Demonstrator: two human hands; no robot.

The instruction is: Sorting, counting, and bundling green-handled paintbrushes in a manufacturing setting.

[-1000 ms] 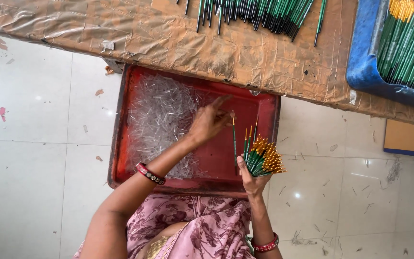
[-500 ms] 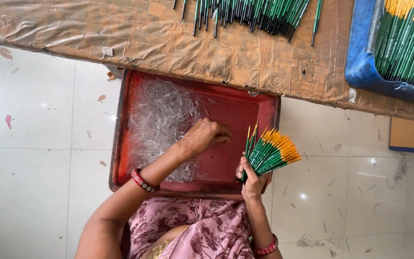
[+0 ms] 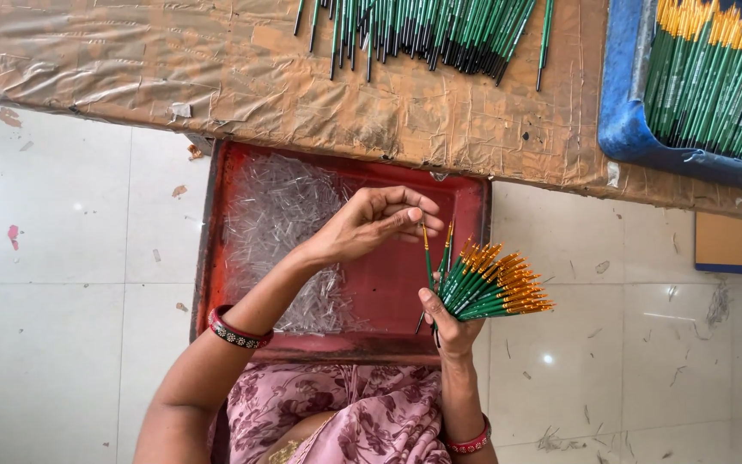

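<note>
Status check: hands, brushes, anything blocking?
Right hand gripping a fanned bunch of green brushes. Left hand pinching at one brush tip, above the red tray of clear caps. Nothing blocking.

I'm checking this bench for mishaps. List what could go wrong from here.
1. The right hand grips a fanned bunch of green brushes by their lower ends only; some might slip and drop to the floor.
2. The left hand works at one brush tip just above the red tray; a small clear piece could fall outside the clear pile.
3. Brushes on the table lie near its edge and could roll off.
</note>
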